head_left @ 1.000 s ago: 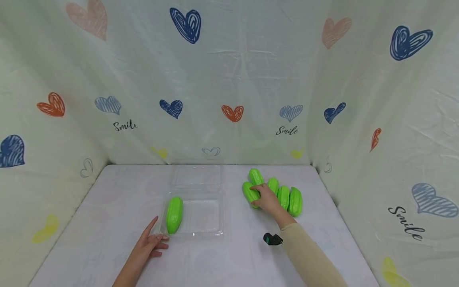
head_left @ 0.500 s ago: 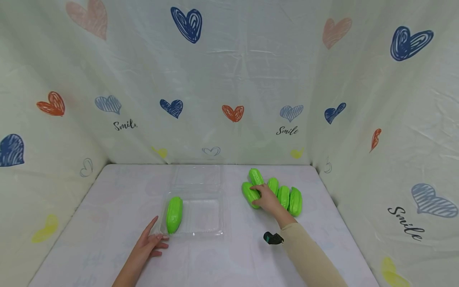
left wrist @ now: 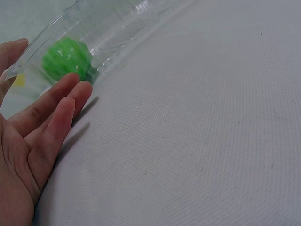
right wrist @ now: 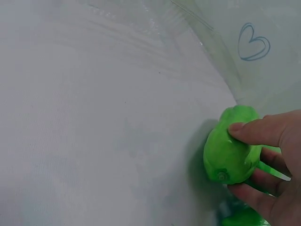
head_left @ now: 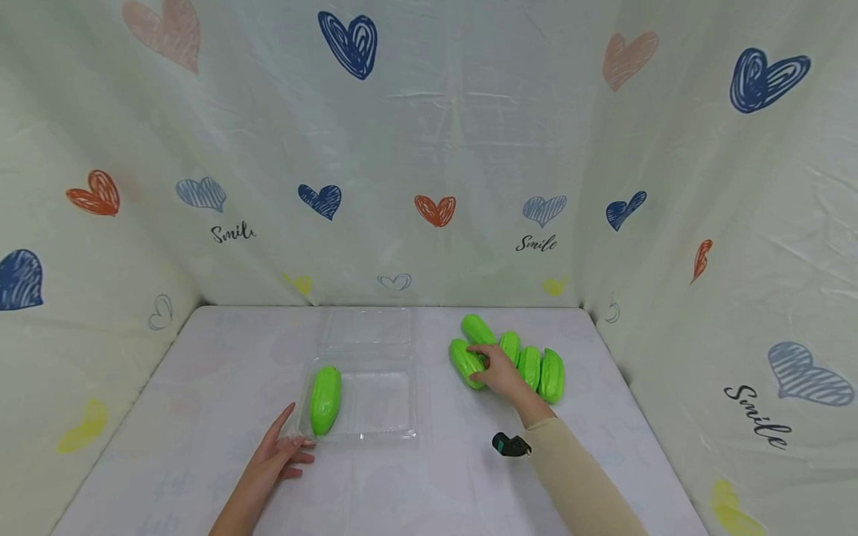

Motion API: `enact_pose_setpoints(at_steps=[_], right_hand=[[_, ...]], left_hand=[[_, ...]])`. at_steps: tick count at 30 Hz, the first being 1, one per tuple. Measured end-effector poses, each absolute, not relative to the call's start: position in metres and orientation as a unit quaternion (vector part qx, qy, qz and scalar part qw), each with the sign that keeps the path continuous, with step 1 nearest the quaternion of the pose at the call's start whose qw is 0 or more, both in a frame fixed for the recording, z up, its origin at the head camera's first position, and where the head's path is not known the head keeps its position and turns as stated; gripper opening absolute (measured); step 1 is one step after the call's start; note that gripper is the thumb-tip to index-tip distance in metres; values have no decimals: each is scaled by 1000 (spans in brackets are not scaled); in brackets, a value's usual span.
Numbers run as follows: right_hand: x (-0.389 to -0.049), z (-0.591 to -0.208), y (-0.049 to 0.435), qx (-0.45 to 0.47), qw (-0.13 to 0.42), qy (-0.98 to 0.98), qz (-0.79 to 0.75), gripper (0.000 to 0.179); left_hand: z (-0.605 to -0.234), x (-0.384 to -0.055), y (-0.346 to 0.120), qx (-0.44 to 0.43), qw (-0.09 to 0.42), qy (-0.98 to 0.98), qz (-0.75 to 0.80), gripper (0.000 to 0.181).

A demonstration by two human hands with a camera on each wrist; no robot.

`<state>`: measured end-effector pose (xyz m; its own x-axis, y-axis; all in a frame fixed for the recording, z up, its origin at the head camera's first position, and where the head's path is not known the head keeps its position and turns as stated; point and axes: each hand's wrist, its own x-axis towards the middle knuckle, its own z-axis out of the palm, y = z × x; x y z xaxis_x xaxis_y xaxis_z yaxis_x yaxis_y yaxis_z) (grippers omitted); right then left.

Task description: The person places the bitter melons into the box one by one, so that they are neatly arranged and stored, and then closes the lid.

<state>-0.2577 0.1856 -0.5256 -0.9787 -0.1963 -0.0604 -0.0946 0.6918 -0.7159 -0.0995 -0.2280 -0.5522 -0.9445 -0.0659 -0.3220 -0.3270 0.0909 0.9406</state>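
Observation:
My right hand (head_left: 501,374) grips a plump green cucumber-shaped vegetable (head_left: 464,363) at the left of a group of similar ones. In the right wrist view, the thumb lies over this glossy, ridged vegetable (right wrist: 230,150), and the fingers curl under its far side. My left hand (head_left: 271,454) rests by the near left corner of a clear plastic box (head_left: 417,406), fingers extended and loosely spread. One matching green vegetable (head_left: 325,400) lies lengthwise along the box's left side. The left wrist view shows that vegetable (left wrist: 68,59) through the box wall, just beyond the fingertips.
The box's clear lid (head_left: 367,327) lies folded back behind it. Several more green vegetables (head_left: 552,376) lie beside and behind my right hand. A small black device (head_left: 511,445) sits at the right wrist. A heart-printed cloth (head_left: 429,149) closes off the table's back and sides.
The gripped vegetable has shifted slightly left along with the right hand's fingers. The one behind it has tilted and shifted a little left. My left hand has stayed at the box corner.

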Motion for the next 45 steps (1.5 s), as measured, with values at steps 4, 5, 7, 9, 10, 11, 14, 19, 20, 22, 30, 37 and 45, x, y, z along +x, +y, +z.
enact_pose_setpoints(at_steps=[4, 5, 7, 9, 10, 11, 14, 19, 20, 22, 30, 37, 45], right_hand=[[-256, -520, 183, -77, 60, 910, -404, 55], [-255, -518, 181, -76, 61, 907, -410, 55], [-254, -513, 179, -73, 63, 901, -422, 56], [-253, -509, 176, -71, 65, 895, -435, 57], [-252, -506, 175, -71, 65, 894, -438, 57], [-252, -505, 174, -72, 62, 893, -439, 57], [-250, -500, 171, -83, 55, 892, -442, 58], [-246, -494, 163, -102, 45, 889, -444, 58], [-246, -492, 161, -103, 46, 889, -445, 58], [-244, -490, 158, -107, 45, 887, -446, 58], [-239, -484, 141, -116, 50, 881, -456, 57], [-235, -483, 123, -128, 59, 877, -460, 57], [-229, -480, 102, -127, 84, 863, -481, 57]], left_hand=[[-552, -100, -228, -133, 98, 731, 662, 69], [-552, -100, -229, -132, 97, 732, 662, 69], [-552, -100, -229, -133, 98, 731, 662, 69], [-553, -100, -229, -134, 97, 731, 662, 69], [-553, -101, -229, -134, 98, 731, 662, 69], [-553, -101, -229, -132, 98, 732, 662, 69], [-553, -101, -229, -133, 102, 732, 660, 69], [-553, -102, -229, -137, 102, 730, 662, 69], [-554, -101, -229, -138, 101, 729, 663, 69], [-554, -101, -229, -137, 99, 728, 665, 69], [-554, -101, -229, -133, 98, 728, 666, 68], [-553, -101, -230, -124, 95, 734, 661, 68], [-555, -101, -229, -130, 94, 728, 666, 68]])
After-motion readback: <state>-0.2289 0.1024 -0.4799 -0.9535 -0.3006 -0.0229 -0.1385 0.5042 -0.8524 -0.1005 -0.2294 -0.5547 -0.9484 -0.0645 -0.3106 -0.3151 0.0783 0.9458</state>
